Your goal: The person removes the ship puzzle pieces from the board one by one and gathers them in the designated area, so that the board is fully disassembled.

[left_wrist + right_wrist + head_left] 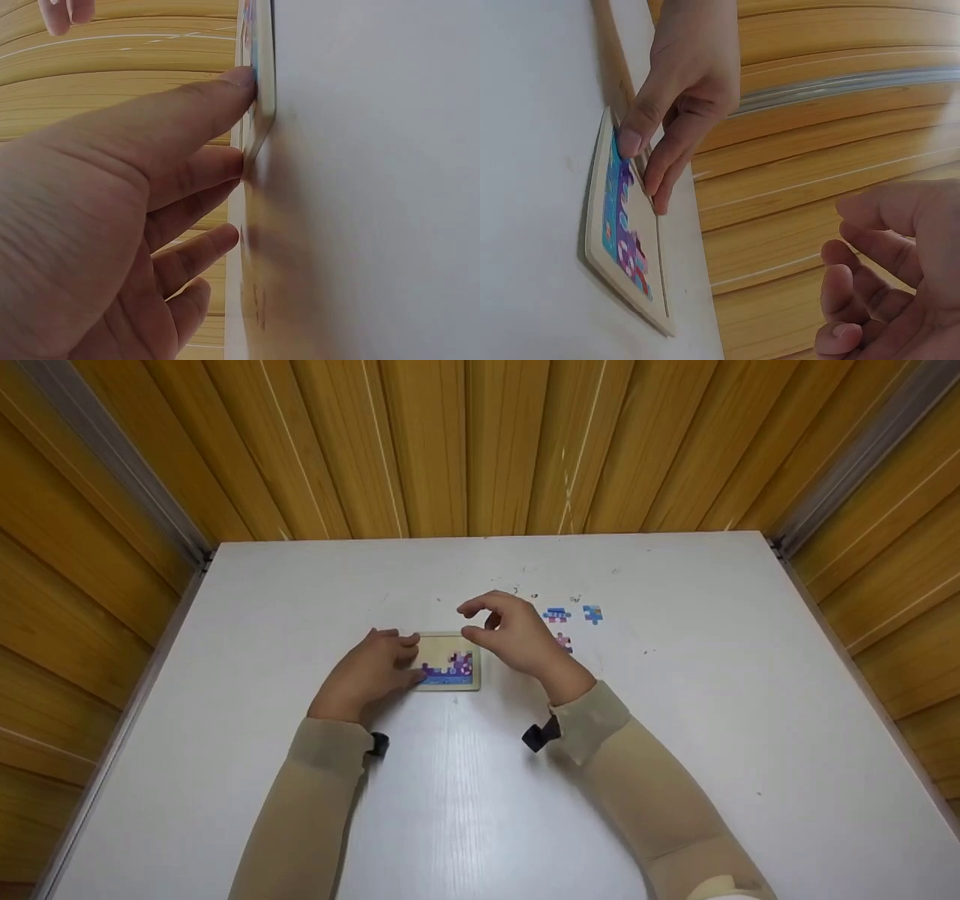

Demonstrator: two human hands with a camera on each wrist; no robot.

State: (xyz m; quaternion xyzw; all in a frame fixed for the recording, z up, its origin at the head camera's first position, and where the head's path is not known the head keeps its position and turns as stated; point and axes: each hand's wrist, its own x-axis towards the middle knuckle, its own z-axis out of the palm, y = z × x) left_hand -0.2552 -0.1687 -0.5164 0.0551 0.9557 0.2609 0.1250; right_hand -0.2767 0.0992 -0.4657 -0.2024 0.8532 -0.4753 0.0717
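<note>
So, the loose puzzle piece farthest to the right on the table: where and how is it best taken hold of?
I would pinch the loose piece by its left and right edges, the right hand coming from above and the right. It appears flat on the table, so its edges seem the likely grip; another piece lies close on its left.

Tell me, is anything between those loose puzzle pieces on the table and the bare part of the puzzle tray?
Yes: in the head view, the right hand is raised between the loose puzzle pieces and the puzzle tray, partly hiding the nearest piece. Nothing else visible blocks the way.
</note>
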